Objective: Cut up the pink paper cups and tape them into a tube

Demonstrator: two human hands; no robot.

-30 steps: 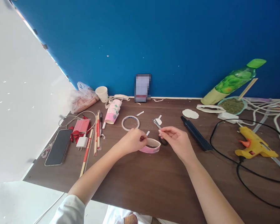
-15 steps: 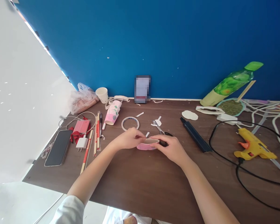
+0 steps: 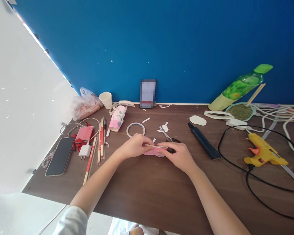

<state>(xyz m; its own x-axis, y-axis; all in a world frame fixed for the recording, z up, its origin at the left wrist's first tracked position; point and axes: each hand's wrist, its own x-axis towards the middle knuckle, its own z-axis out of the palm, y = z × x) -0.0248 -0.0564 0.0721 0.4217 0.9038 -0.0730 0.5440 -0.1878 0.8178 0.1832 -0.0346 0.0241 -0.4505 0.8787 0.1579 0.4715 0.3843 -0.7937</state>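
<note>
A pink paper cup piece (image 3: 155, 151) is held low over the brown table (image 3: 147, 192), its white rim pressed nearly flat. My left hand (image 3: 135, 147) pinches its left end, and my right hand (image 3: 179, 154) grips the right end between thumb and fingers. Scissors (image 3: 167, 134) lie just behind, their black handles partly hidden by my right hand. A roll of tape (image 3: 135, 130) rests behind my left hand. White paper scraps (image 3: 164, 128) lie around the scissor blades.
Left: a phone (image 3: 60, 156), a white charger (image 3: 85, 150), chopsticks (image 3: 102, 140), a cut pink cup (image 3: 118, 118) and a white cup (image 3: 106, 99). Right: a dark blue stick-like case (image 3: 204, 142), a yellow glue gun (image 3: 264, 151), cables and a green bottle (image 3: 240, 88). Another phone (image 3: 148, 94) leans on the blue wall.
The pink piece's oval opening has been squeezed to a thin slit between my hands. Both hands keep their hold; the whole view has shifted slightly.
</note>
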